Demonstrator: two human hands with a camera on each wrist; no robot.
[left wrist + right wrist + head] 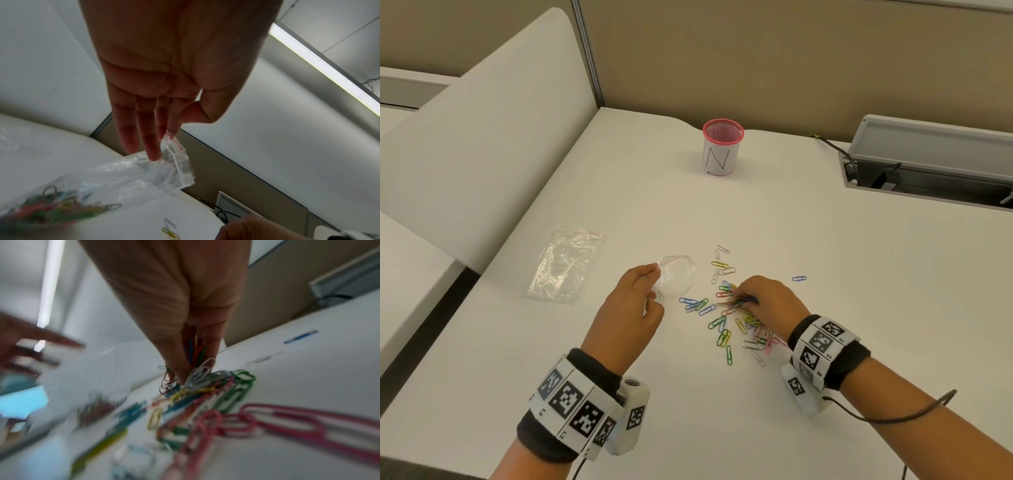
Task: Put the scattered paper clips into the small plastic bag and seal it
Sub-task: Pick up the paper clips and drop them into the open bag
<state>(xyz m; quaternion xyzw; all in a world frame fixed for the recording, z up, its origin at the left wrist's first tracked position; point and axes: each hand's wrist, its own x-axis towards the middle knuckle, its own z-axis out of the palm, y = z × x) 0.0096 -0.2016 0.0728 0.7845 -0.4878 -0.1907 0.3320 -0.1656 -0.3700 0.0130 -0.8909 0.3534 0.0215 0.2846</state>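
Left hand [631, 308]: lower centre of the head view, thumb and forefinger pinching the red-lined rim of the small plastic bag [676, 278]; the other fingers [131, 129] hang straight in the left wrist view, touching the film.

Right hand [768, 298]: right of centre, knuckles up, fingertips drawn together and pinching a bunch of paper clips [736, 310] at the top of the pile. In the right wrist view, blurred, coloured clips show between the closed fingers [174, 363].

Small plastic bag: clear, zip-top, held just above the table [825, 257], between the two hands. Its mouth is pulled open into a rounded loop that faces right, toward the pile; its long axis runs roughly from the pinched rim at upper left toward the lower right. In the left wrist view [127, 175] coloured clips show blurred through the film at lower left; whether they lie in the bag or behind it cannot be told.

Paper clips: many, mixed colours (blue, green, yellow, pink, white, red), scattered flat right of centre, pointing every way. One blue clip [799, 278] lies apart, to the right of the pile.

Second clear bag [566, 263]: larger, crumpled, flat on the table at left centre, long axis running upper right to lower left.

Pen cup [722, 147]: pink mesh, white label marked "N", upright, upper centre, well apart from the clips.

Cable tray [928, 164]: grey, lid raised, upper right.
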